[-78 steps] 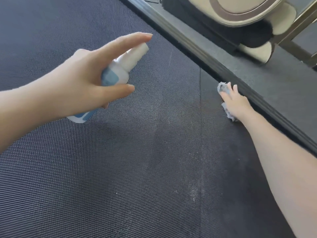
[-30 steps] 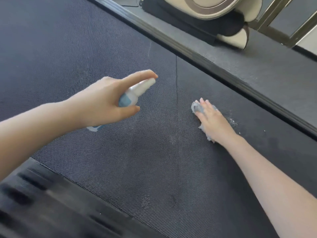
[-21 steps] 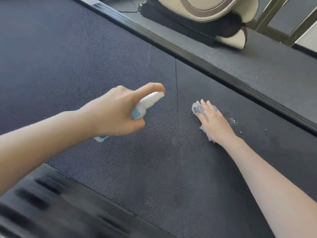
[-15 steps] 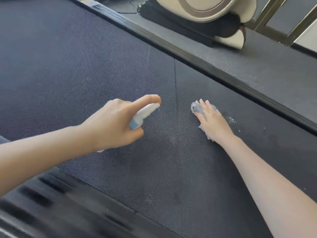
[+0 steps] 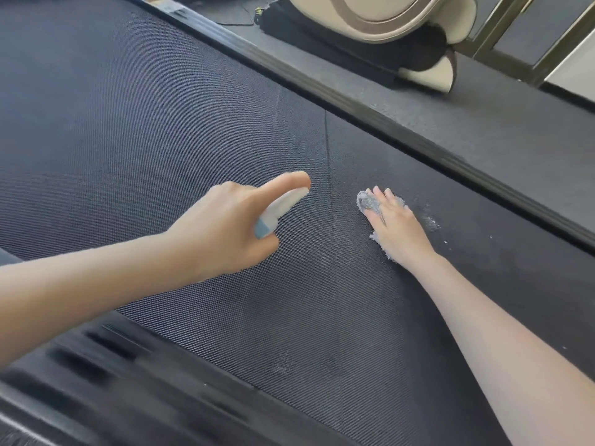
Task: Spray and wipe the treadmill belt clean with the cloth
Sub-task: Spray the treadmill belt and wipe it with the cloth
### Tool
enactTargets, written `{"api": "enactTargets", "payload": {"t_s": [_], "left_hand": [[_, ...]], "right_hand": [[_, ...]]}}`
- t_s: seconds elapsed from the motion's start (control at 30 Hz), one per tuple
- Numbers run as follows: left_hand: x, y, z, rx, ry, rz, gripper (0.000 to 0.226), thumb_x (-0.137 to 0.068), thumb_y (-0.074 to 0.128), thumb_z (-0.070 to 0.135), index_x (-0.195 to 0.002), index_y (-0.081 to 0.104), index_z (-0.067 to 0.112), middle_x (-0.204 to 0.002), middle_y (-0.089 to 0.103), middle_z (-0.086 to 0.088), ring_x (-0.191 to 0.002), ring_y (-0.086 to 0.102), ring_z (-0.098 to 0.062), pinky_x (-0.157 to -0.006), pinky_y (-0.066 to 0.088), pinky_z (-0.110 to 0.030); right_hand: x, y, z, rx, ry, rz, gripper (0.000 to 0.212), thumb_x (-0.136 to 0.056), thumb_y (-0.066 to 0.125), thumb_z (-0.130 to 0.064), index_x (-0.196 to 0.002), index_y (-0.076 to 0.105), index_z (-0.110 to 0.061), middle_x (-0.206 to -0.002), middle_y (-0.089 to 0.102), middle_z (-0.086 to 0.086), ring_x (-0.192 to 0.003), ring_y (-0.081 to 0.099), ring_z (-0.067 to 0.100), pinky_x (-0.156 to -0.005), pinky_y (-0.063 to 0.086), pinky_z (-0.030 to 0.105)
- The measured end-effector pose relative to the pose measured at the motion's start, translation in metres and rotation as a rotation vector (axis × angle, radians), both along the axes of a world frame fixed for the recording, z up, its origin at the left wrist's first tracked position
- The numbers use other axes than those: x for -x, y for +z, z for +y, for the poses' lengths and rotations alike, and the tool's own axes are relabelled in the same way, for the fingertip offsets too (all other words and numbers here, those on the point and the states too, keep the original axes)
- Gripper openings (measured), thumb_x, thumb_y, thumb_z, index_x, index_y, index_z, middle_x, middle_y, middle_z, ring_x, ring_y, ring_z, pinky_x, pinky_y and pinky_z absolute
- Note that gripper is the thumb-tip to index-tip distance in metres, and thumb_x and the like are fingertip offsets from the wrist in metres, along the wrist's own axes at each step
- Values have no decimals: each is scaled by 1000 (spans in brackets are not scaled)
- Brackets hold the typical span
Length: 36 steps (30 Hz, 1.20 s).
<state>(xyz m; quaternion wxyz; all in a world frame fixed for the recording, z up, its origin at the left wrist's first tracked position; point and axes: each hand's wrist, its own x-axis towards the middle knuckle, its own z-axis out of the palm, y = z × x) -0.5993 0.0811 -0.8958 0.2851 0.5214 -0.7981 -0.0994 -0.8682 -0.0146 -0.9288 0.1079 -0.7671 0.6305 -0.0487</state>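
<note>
The dark textured treadmill belt (image 5: 135, 130) fills most of the view. My left hand (image 5: 225, 233) grips a small white and blue spray bottle (image 5: 277, 210), index finger lying along its top, nozzle aimed at the belt's middle. Most of the bottle is hidden by the hand. My right hand (image 5: 397, 228) lies flat with straight fingers on a small grey cloth (image 5: 365, 201), pressing it onto the belt. Whitish specks (image 5: 429, 222) mark the belt just right of the cloth.
A dark ribbed side rail (image 5: 370, 114) runs along the belt's far edge, with a black floor mat (image 5: 502, 123) beyond. A beige and black machine base (image 5: 402, 30) stands on the mat. Another ribbed rail (image 5: 106, 375) borders the belt near me.
My left hand with the bottle has lowered and tilted toward the belt. My right hand with the cloth came away from the far rail earlier and now stays put.
</note>
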Motion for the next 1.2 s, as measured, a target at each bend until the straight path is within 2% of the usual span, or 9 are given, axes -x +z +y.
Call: {"api": "enactTargets", "payload": {"t_s": [0.33,0.5,0.63,0.7,0.77,1.0,1.07,1.13,1.2], "left_hand": [[-3,-3,-2,-81,-21,-73,71,-80,58,21,-135,22,46,-68,51,8,-61,53,-18,-63,48,-35],[-4,1,-12,-64,30,-43,72,-80,59,19,-140,26,39,-68,51,11,-58,48,-12,-62,40,-31],[-7,8,-17,-42,73,-11,74,-76,64,14,-142,36,32,-55,41,16,-50,41,-12,-59,34,-30],[-9,11,-18,-29,94,3,73,-75,65,13,-141,37,31,-52,40,14,-50,42,-14,-56,34,-29],[-10,12,-19,-26,103,28,72,-75,65,12,-141,39,30,-50,40,13,-49,41,-5,-51,32,-24],[-10,11,-22,-57,113,46,72,-75,65,12,-140,40,29,-49,41,11,-49,42,-1,-52,29,-12],[-9,12,-22,-60,113,47,71,-75,64,12,-140,40,29,-48,41,13,-48,42,0,-52,29,-11],[-8,14,-22,-68,115,62,71,-76,63,13,-140,40,31,-48,41,14,-49,43,0,-52,31,-13],[-6,16,-22,-77,122,84,70,-77,62,14,-140,39,34,-48,42,13,-50,44,-1,-51,33,-20]], "right_hand": [[-2,3,1,-44,-20,-29,52,-102,30,-36,-150,16,-21,-158,9,-6,-145,3,12,-116,4,32],[-27,-2,30,-37,298,-68,53,-100,29,-43,-148,23,-23,-157,15,-9,-139,-1,-2,-118,0,28],[-52,-5,91,-7,621,-115,53,-97,31,-45,-145,34,-21,-153,26,-6,-144,7,6,-118,4,30],[-57,-8,118,-1,708,-65,52,-99,28,-44,-145,33,-21,-154,26,-5,-145,9,9,-119,5,33],[-58,-11,134,74,738,16,51,-101,26,-42,-147,30,-20,-155,24,-4,-146,9,11,-118,10,35],[-51,-27,105,281,520,91,49,-95,45,-24,-142,39,-11,-149,38,5,-140,31,21,-109,28,41],[-36,-25,74,275,455,219,52,-91,48,-12,-142,35,-10,-149,36,11,-139,31,27,-108,30,45],[-19,-20,37,141,342,356,54,-97,29,-14,-149,17,-11,-158,12,11,-145,9,27,-114,21,47],[-9,-15,9,11,232,328,64,-92,0,-36,-151,8,-15,-159,-3,5,-146,-5,20,-118,9,44]]}}
